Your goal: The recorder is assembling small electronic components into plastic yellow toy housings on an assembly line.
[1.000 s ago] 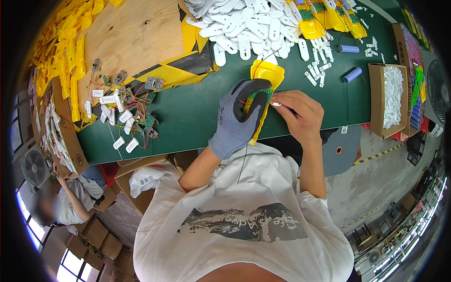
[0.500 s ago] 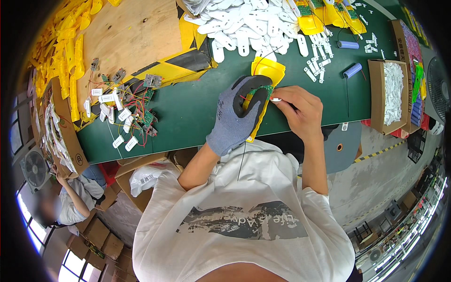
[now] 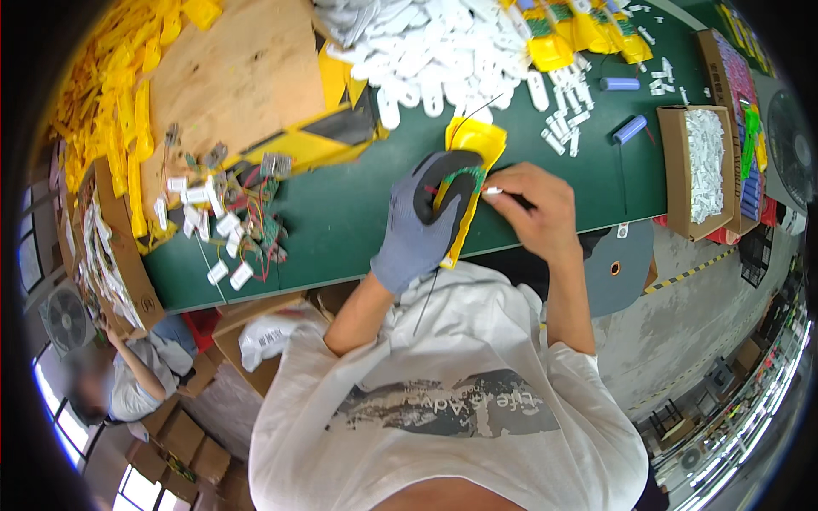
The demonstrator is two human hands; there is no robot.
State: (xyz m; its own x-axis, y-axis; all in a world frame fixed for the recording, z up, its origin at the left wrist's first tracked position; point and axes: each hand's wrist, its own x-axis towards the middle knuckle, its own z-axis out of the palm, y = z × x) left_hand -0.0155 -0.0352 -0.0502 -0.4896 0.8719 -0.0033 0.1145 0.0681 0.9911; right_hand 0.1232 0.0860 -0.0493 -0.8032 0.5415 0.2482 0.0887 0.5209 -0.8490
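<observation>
My left hand [image 3: 423, 223], in a grey and black work glove, grips a long yellow plastic housing [image 3: 471, 168] with a green circuit board [image 3: 460, 181] set in it, held over the green table [image 3: 341, 221]. My bare right hand [image 3: 535, 215] pinches a small white part [image 3: 492, 191] at the housing's right edge, touching the board area. A thin dark wire [image 3: 429, 291] hangs from the housing toward my chest.
A pile of white plastic pieces [image 3: 443, 51] lies at the table's far side. Yellow housings [image 3: 119, 94] are heaped far left beside a wooden board [image 3: 239, 77]. Wired small parts [image 3: 226, 221] lie left. Two blue cylinders [image 3: 630, 128] and a carton of white parts [image 3: 703, 166] stand right. Another person [image 3: 128, 383] is lower left.
Both hands with the yellow housing stay in nearly the same place; my right hand's fingers have shifted slightly at the housing's edge.
</observation>
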